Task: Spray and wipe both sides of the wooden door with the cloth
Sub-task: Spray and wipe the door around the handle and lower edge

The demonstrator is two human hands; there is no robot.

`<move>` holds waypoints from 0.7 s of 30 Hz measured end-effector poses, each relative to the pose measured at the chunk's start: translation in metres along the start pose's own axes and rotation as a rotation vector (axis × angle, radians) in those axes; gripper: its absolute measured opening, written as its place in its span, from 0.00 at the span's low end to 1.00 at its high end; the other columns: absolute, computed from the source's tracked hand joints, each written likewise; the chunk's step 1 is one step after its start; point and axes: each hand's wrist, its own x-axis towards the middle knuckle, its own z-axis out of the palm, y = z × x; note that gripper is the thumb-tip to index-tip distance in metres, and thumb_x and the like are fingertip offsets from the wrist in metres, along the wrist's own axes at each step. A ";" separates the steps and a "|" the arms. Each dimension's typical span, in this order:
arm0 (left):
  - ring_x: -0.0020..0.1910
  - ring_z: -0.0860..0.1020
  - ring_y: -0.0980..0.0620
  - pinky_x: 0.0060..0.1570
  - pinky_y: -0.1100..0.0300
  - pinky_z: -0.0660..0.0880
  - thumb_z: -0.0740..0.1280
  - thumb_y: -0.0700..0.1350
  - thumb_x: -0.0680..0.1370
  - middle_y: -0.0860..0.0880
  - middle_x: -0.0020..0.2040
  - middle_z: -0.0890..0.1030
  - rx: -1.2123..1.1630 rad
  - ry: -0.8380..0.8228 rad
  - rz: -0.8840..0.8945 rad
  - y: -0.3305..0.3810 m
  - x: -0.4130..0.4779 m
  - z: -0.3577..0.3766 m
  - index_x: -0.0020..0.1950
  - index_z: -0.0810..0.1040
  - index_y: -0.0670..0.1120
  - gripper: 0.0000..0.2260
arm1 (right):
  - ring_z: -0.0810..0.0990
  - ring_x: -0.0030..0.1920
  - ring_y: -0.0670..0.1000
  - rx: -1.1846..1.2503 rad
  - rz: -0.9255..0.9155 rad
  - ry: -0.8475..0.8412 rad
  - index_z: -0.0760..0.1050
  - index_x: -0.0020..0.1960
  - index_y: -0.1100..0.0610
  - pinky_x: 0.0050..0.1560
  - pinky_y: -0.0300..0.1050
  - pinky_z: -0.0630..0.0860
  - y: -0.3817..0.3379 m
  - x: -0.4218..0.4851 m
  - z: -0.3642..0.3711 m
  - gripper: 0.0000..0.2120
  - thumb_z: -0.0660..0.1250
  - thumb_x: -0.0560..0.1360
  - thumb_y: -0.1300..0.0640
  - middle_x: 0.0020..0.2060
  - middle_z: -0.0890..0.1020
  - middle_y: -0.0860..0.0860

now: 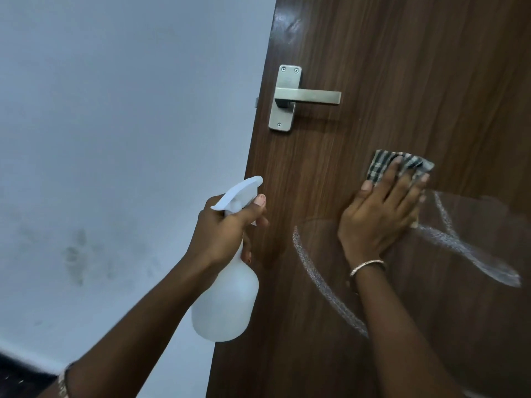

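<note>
The pale wall is filling the left half of the view, and it is showing grey smudges low down. The wooden door is taking up the right half, dark brown with a fine grain, its free edge running down the middle of the view. Curved wet streaks are glistening on its lower face, one arc below the right wrist and another sweeping off to the right of the hand.

The spray bottle, white and cloudy, is hanging in front of the door's edge. Through the plastic it is not telling what it is holding or how full it is. The left hand is gripping its neck with curled fingers, one fingertip lying up beside the trigger head, which is pointing up and right towards the door.

The right hand is lying flat with straight, slightly spread fingers, pressing the cloth against the door below and right of the handle. The cloth, checked in dark and pale, is showing above the fingertips, with a corner peeking out beside the palm.

The metal lever handle is sitting level on its screwed backplate, well apart from both hands. A thin bangle is circling the right wrist.
</note>
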 end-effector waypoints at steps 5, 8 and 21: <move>0.25 0.77 0.49 0.26 0.60 0.76 0.68 0.53 0.78 0.48 0.42 0.85 -0.009 -0.014 0.021 0.002 0.005 0.014 0.59 0.79 0.45 0.15 | 0.52 0.82 0.62 0.089 -0.301 -0.063 0.52 0.84 0.55 0.79 0.64 0.53 -0.062 -0.025 0.022 0.28 0.54 0.85 0.54 0.82 0.57 0.57; 0.25 0.77 0.48 0.26 0.60 0.76 0.67 0.53 0.79 0.50 0.39 0.85 -0.024 -0.008 0.022 0.002 0.004 0.026 0.60 0.79 0.48 0.13 | 0.54 0.82 0.60 0.089 -0.661 -0.134 0.57 0.83 0.55 0.79 0.61 0.55 -0.065 -0.033 0.031 0.27 0.56 0.86 0.51 0.81 0.61 0.56; 0.34 0.80 0.61 0.26 0.75 0.72 0.68 0.51 0.78 0.59 0.33 0.80 -0.110 -0.134 -0.005 0.005 -0.006 0.085 0.48 0.74 0.56 0.03 | 0.57 0.81 0.62 0.036 0.070 0.105 0.56 0.83 0.55 0.78 0.63 0.56 0.114 0.053 -0.025 0.25 0.51 0.87 0.51 0.81 0.60 0.58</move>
